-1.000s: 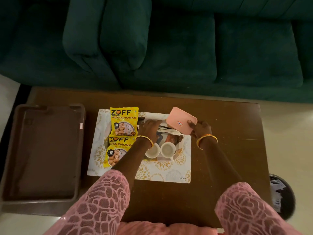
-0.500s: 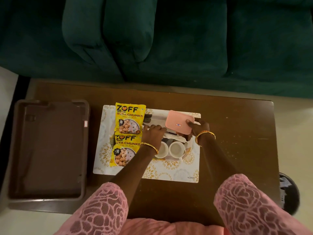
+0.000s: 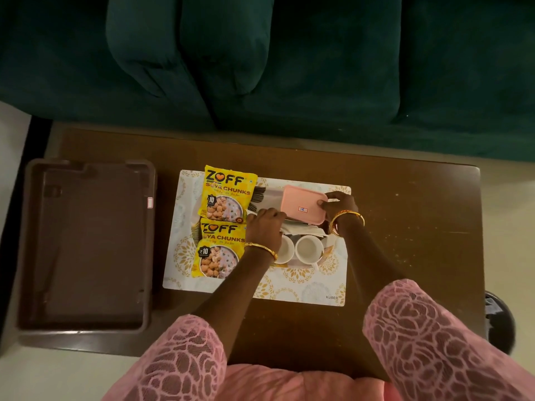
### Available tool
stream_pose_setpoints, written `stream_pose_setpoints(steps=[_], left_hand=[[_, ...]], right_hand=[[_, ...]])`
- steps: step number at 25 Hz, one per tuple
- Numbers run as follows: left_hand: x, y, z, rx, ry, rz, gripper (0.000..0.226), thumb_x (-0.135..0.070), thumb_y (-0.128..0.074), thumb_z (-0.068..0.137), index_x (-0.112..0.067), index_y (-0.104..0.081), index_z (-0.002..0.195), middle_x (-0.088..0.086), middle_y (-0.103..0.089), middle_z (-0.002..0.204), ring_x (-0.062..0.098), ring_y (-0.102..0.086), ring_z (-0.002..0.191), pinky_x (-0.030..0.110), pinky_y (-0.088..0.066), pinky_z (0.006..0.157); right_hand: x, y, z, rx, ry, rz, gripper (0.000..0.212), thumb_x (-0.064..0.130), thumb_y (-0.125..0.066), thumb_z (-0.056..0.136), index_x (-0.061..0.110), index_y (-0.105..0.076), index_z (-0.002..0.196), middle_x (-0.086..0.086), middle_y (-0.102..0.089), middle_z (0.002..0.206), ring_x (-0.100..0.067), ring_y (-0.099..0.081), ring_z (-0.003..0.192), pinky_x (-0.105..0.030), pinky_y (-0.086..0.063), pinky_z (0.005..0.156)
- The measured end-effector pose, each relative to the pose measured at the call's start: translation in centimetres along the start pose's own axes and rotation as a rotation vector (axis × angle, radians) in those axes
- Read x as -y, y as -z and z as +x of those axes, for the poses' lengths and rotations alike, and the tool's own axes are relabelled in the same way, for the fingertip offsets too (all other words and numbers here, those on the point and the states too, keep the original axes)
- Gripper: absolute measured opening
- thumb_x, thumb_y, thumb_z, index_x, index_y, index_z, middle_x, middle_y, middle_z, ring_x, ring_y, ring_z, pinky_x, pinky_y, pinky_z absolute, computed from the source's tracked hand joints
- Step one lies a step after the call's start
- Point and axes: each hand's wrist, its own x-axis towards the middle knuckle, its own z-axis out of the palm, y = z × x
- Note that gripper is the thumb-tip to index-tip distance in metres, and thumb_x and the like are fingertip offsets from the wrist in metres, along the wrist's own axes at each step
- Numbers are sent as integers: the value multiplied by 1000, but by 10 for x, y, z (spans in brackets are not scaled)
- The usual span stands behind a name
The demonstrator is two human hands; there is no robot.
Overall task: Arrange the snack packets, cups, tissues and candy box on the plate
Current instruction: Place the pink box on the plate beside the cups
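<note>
Fingers (image 3: 333, 198) of the right hand (image 3: 340, 206) pinch the smooth, rounded-rectangle pink candy box (image 3: 301, 205).

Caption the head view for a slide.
Both hands settle a pink candy box above two cups beside two snack packets.
</note>
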Motion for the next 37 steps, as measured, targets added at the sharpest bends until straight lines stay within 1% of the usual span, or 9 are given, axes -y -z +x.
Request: stream_pose_setpoints(steps=[7,11,14,18,20,23,26,30,37], left_hand=[[7,3,6,55,-29,-9,40,-14,-61,83,-18,-54,122,6,-58,123,27,-51,119,37,-38,97],[8,2,8,77,-32,4,40,-15,-62,82,-17,-54,121,6,-59,123,27,-52,118,37,-37,98],[9,1,6,72,-3,20,40,-19,-63,82,-18,-54,121,6,-58,122,26,-50,120,39,-36,100],[11,0,5,66,11,17,40,-23,-62,82,-19,-54,121,5,-58,122,26,-49,121,41,-35,102],[10,1,6,66,14,3,39,-23,-62,83,-18,-55,121,6,-59,121,27,-50,120,41,-35,102],[11,2,7,62,18,-27,41,-22,-63,82,-15,-55,121,9,-59,121,29,-51,118,40,-36,101],[15,1,6,48,40,-69,42,-22,-64,82,-13,-54,122,11,-58,123,30,-51,118,39,-38,101],[16,1,6,39,45,-64,43,-26,-65,83,-13,-56,123,11,-59,123,30,-53,117,38,-39,101],[16,-2,8,11,41,-135,42,-20,-66,82,-12,-58,123,13,-62,121,32,-55,114,38,-43,97]], right_hand=[[-6,-5,-1,-96,37,-29,28,15,-69,81,11,-65,108,-15,-63,121,-31,-60,108,-33,-48,91],[-7,-5,-3,-89,70,-73,28,16,-66,83,10,-63,110,-15,-64,120,-31,-60,109,-35,-47,93],[-12,-6,-7,-116,163,-81,26,13,-65,83,8,-62,108,-14,-67,114,-30,-61,104,-34,-48,90],[-16,-13,-10,-127,184,67,22,5,-66,80,8,-60,101,-13,-66,98,-28,-62,89,-50,-56,81],[-17,-13,-8,-118,177,49,22,7,-67,80,8,-60,101,-9,-63,90,-28,-61,87,-49,-55,84],[-15,-9,-6,-100,208,-25,23,8,-67,81,7,-61,103,-14,-68,100,-20,-56,82,-33,-50,85],[-13,-7,-9,-81,213,-40,25,7,-65,82,7,-60,106,-14,-68,107,-22,-58,88,-28,-46,81],[-10,-6,-8,-43,229,-93,27,4,-58,84,12,-61,109,-12,-68,109,-28,-63,99,-26,-44,79],[-13,5,-4,-109,251,-11,22,4,-58,85,14,-66,103,-12,-69,108,-23,-62,93,-31,-50,81]])
